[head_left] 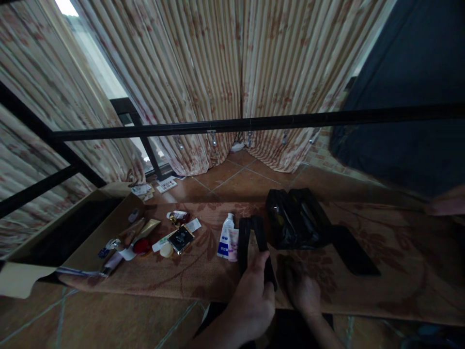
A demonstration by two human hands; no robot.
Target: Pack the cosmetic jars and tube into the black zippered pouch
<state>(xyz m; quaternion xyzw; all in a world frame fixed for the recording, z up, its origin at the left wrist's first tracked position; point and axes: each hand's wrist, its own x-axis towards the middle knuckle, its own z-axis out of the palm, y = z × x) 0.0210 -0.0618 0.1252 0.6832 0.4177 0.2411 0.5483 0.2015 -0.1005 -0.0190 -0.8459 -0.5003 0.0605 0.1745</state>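
My left hand (254, 295) is closed on the edge of a narrow black pouch (245, 235), whose top gapes. My right hand (301, 288) rests low on the patterned brown cloth (207, 276), fingers curled; shadow hides what they hold, if anything. Just left of the pouch lie a white and blue tube (225, 237) and a smaller pink tube (233, 245). Beyond my right hand sits a shiny black bag (290, 218). A flat black rectangular piece (356, 249) lies to its right.
On the left stands an open cardboard box (119, 218). Beside it are a red round item (142, 246), a black square packet (181, 239), a pale round item (166, 250) and small bottles (178, 216). A black rail (225, 127) crosses ahead. At the right edge is a blurred person's hand (448, 201).
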